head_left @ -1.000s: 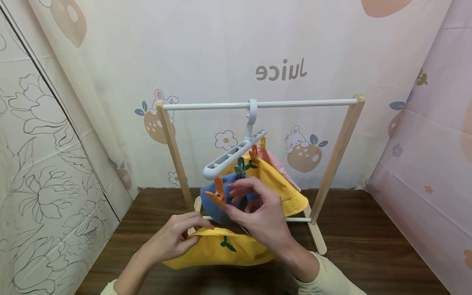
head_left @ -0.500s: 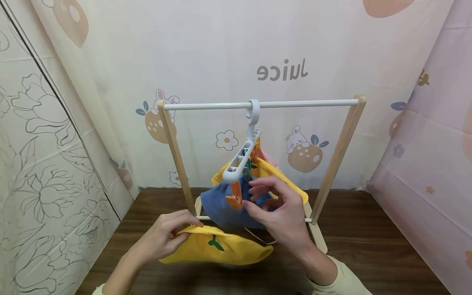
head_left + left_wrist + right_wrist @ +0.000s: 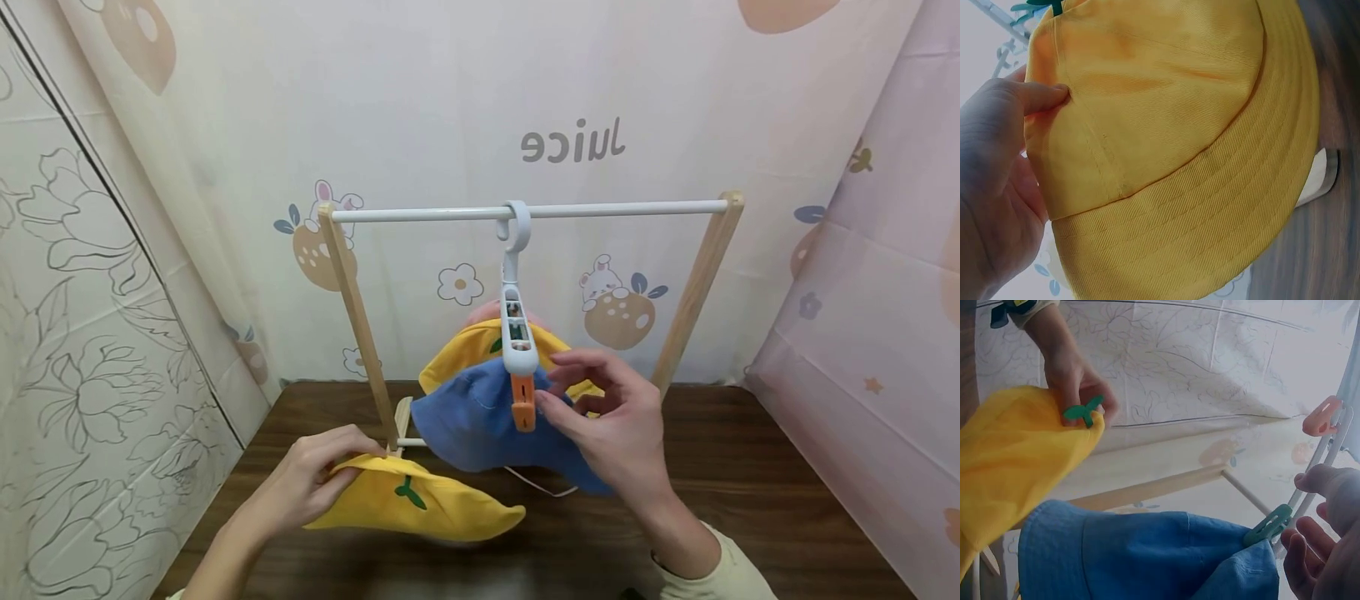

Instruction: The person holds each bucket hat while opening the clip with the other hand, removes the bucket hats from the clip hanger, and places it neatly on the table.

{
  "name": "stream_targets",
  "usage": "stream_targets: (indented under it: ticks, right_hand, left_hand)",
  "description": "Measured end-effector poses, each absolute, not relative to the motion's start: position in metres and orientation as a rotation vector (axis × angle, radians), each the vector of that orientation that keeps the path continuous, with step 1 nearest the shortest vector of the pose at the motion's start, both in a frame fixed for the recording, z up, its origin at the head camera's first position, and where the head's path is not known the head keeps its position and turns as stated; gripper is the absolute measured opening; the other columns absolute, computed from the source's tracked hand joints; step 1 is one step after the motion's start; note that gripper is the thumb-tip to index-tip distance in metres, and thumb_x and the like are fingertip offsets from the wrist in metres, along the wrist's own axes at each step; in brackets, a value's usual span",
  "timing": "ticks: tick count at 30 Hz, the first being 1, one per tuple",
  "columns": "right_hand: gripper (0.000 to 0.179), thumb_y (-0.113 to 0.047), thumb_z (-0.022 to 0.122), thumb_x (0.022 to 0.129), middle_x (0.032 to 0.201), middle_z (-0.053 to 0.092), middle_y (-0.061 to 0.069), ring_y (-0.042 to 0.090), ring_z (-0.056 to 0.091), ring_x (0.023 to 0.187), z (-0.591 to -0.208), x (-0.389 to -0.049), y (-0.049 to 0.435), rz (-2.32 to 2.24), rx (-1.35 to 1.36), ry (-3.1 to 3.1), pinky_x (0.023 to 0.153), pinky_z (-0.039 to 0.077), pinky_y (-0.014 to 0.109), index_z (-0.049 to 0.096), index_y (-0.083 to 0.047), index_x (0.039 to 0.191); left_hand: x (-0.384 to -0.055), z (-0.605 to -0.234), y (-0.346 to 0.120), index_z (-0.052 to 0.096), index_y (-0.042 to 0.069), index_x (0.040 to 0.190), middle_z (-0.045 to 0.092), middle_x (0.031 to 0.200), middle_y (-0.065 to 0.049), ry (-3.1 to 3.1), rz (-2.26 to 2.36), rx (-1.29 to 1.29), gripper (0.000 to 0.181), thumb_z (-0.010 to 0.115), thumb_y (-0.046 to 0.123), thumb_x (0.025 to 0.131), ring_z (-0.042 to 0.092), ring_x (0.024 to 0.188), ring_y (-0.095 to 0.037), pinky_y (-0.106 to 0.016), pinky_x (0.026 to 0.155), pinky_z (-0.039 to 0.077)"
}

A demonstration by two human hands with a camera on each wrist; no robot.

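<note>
My left hand [image 3: 311, 471] pinches a yellow bucket hat [image 3: 420, 500] by its crown, above the table. A green sprout [image 3: 1087, 412] stands on that crown, and stitched lines run round its brim in the left wrist view. My right hand [image 3: 611, 408] is beside the near end of a white clip hanger [image 3: 517, 333], thumb and fingers apart and loosely bent. Close to its thumb hangs an orange clothespin [image 3: 523, 404]; in the right wrist view the two look apart. A green clothespin [image 3: 1269, 525] holds a blue bucket hat [image 3: 480, 417] on the hanger.
The hanger hooks over the white rail [image 3: 630, 208] of a wooden rack [image 3: 356, 325] on a dark wood table [image 3: 750, 483]. Behind the blue hat hang another yellow hat [image 3: 450, 354] and something pink [image 3: 483, 312]. Printed curtains stand at the back and sides.
The hanger has swung round, its near end moving right until it points toward me. My right hand has moved right alongside it. My left hand and the yellow hat have shifted slightly left.
</note>
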State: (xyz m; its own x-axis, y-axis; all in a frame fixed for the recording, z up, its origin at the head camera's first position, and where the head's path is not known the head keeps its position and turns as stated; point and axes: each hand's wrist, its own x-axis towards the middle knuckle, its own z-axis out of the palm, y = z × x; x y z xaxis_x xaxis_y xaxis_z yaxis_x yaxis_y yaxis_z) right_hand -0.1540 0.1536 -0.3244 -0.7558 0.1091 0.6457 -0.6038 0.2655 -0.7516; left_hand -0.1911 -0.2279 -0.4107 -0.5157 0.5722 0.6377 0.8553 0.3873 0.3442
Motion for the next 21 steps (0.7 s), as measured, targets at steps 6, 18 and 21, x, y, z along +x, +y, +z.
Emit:
stream_targets:
  ticks: [6,18,21]
  right_hand:
    - [0.04,0.012,0.088,0.088,0.104,0.079,-0.015,0.008,0.074,0.089,-0.325,-0.155,0.163,1.528,0.417,-1.938,0.063,0.059,0.02,0.078,-0.004,0.123]
    - [0.043,0.016,0.086,0.087,0.104,0.078,-0.017,0.005,0.075,0.089,-0.324,-0.161,0.187,1.473,0.363,-1.915,0.065,0.059,0.016,0.078,0.001,0.127]
    - [0.042,0.015,0.086,0.089,0.106,0.079,-0.015,0.005,0.076,0.091,-0.323,-0.162,0.192,1.482,0.341,-1.914,0.068,0.061,0.015,0.078,0.001,0.128]
  left_hand:
    - [-0.19,-0.407,-0.24,0.077,0.022,0.121,0.081,0.11,0.006,-2.187,-0.917,-1.237,0.055,0.078,-0.023,0.087,0.067,0.086,-0.002,-0.01,0.073,0.052]
    - [-0.187,-0.412,-0.269,0.078,0.019,0.119,0.081,0.108,0.005,-2.222,-0.965,-1.102,0.055,0.077,-0.025,0.086,0.068,0.087,-0.001,-0.012,0.072,0.055]
    - [-0.186,-0.414,-0.274,0.078,0.017,0.118,0.081,0.107,0.003,-2.2,-0.961,-1.081,0.056,0.076,-0.028,0.084,0.071,0.09,-0.002,-0.013,0.075,0.057]
